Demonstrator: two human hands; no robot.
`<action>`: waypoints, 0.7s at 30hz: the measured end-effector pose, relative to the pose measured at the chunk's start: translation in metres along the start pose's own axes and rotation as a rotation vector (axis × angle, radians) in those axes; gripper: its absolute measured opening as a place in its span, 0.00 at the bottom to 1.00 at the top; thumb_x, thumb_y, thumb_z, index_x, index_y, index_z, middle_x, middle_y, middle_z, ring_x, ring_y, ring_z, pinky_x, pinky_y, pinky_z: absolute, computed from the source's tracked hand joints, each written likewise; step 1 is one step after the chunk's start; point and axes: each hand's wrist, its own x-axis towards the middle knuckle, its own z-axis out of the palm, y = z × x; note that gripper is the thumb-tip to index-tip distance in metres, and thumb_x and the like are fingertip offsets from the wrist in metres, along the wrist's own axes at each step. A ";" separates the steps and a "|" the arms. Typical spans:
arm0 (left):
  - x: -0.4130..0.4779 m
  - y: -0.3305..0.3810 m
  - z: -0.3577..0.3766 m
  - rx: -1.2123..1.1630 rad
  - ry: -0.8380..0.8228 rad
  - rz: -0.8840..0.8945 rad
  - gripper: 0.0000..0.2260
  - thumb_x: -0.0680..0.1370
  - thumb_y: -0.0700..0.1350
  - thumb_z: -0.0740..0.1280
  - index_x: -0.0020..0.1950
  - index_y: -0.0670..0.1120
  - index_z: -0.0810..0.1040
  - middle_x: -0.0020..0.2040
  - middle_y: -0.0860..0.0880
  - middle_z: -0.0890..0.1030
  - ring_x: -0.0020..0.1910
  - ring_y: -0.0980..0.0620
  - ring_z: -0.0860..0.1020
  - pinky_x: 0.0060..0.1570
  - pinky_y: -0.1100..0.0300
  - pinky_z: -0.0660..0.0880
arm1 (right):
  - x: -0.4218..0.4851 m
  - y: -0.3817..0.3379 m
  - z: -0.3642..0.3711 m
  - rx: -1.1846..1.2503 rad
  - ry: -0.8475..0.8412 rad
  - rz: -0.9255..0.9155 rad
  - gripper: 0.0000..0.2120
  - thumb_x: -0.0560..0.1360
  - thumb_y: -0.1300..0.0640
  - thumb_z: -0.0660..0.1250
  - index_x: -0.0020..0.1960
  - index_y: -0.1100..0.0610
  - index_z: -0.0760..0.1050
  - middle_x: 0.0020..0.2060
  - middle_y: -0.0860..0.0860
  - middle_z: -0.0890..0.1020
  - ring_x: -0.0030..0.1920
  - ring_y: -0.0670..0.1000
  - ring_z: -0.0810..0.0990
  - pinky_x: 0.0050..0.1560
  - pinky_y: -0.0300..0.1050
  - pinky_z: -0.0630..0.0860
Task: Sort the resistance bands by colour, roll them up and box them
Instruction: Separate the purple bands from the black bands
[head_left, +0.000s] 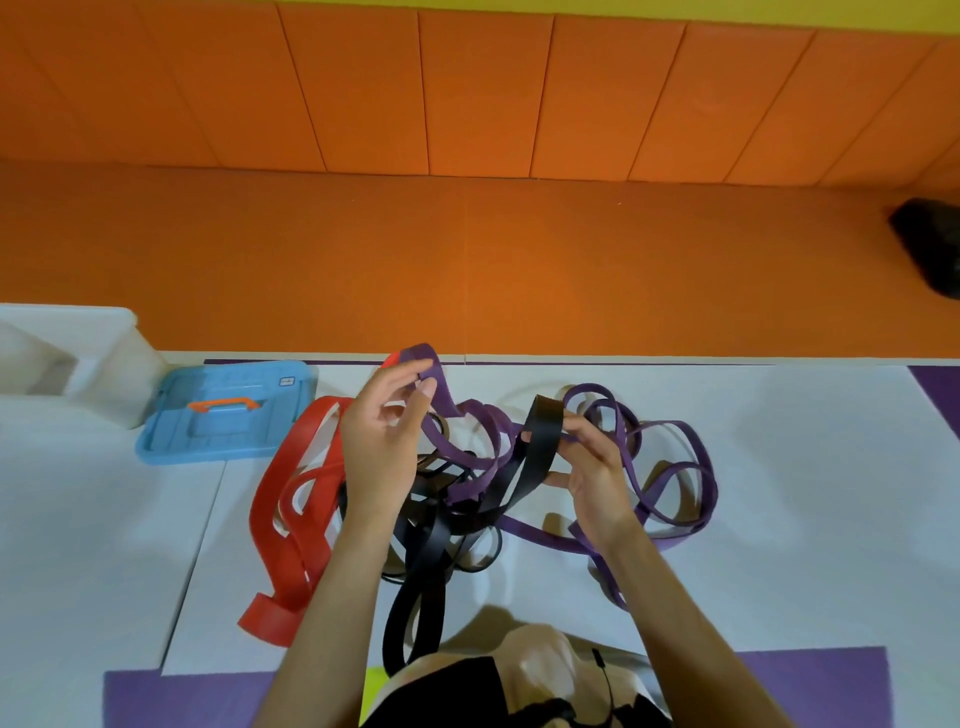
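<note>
A tangle of resistance bands lies on the white floor mat (779, 467) in front of me. Red bands (291, 499) are on the left, black bands (431, 561) in the middle, purple bands (675, 467) on the right. My left hand (382, 441) is raised over the pile and pinches a purple band (441, 389) at its top loop, with a bit of red band behind it. My right hand (597, 478) grips a loop of a black band (543, 436) lifted off the pile.
A blue plastic box lid (223, 415) with an orange handle lies at the back left, next to a white bin (104, 364). Orange floor and padded wall lie beyond the mat. A black object (930, 249) sits at far right. My knees (519, 670) are at the bottom.
</note>
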 end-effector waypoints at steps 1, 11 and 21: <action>0.001 0.003 -0.001 -0.011 0.040 0.012 0.09 0.83 0.45 0.72 0.58 0.60 0.84 0.54 0.64 0.86 0.55 0.63 0.83 0.50 0.72 0.75 | 0.000 0.000 0.000 0.027 0.023 0.011 0.11 0.79 0.58 0.61 0.53 0.57 0.83 0.60 0.63 0.83 0.60 0.64 0.84 0.51 0.68 0.83; 0.010 0.003 -0.019 -0.057 0.309 -0.021 0.08 0.83 0.49 0.69 0.52 0.64 0.83 0.54 0.61 0.86 0.57 0.58 0.83 0.56 0.39 0.82 | 0.000 -0.009 -0.020 -0.082 0.460 0.101 0.23 0.84 0.44 0.63 0.34 0.48 0.84 0.28 0.51 0.79 0.30 0.53 0.74 0.30 0.43 0.77; 0.009 -0.001 -0.020 -0.064 0.304 -0.082 0.09 0.81 0.47 0.68 0.51 0.62 0.85 0.53 0.59 0.87 0.59 0.55 0.83 0.59 0.35 0.81 | 0.020 -0.036 -0.064 -0.421 0.283 0.516 0.16 0.75 0.57 0.78 0.48 0.71 0.83 0.37 0.61 0.85 0.39 0.59 0.86 0.52 0.67 0.85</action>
